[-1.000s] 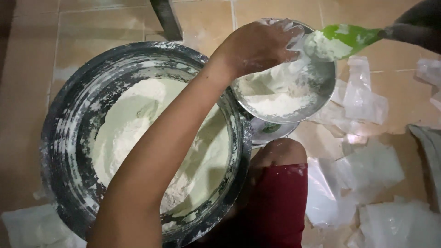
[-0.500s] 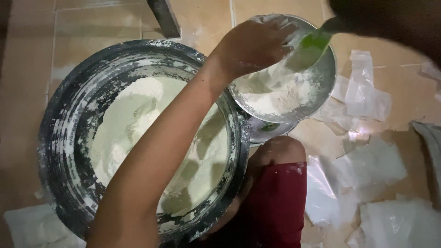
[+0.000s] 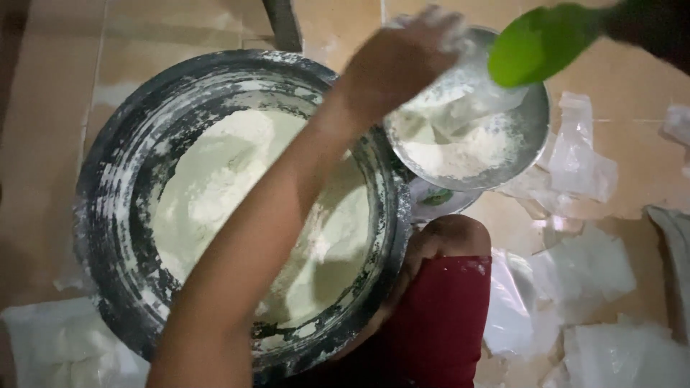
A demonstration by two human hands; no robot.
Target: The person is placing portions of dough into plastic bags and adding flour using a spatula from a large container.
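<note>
A wide dark basin (image 3: 115, 179), dusted white, holds a heap of flour (image 3: 230, 179). My left arm stretches over it to a small metal bowl (image 3: 530, 136) with flour in the bottom. My left hand (image 3: 399, 61), floury, grips the top of a clear plastic bag (image 3: 460, 100) that hangs into that bowl. At the top right my right hand (image 3: 650, 25), dark and blurred, holds the handle of a green scoop (image 3: 539, 47) just above the bowl's far rim.
My knee in red shorts (image 3: 445, 316) presses against the basin's near right side. Several empty clear plastic bags (image 3: 589, 266) lie on the tiled floor to the right. A second bowl (image 3: 438, 201) sits under the small one. A dark post (image 3: 284, 25) stands at the back.
The green scoop dipped into the small bowl half a second ago and has since risen above its rim. My left hand stays at the bag. The view has moved closer.
</note>
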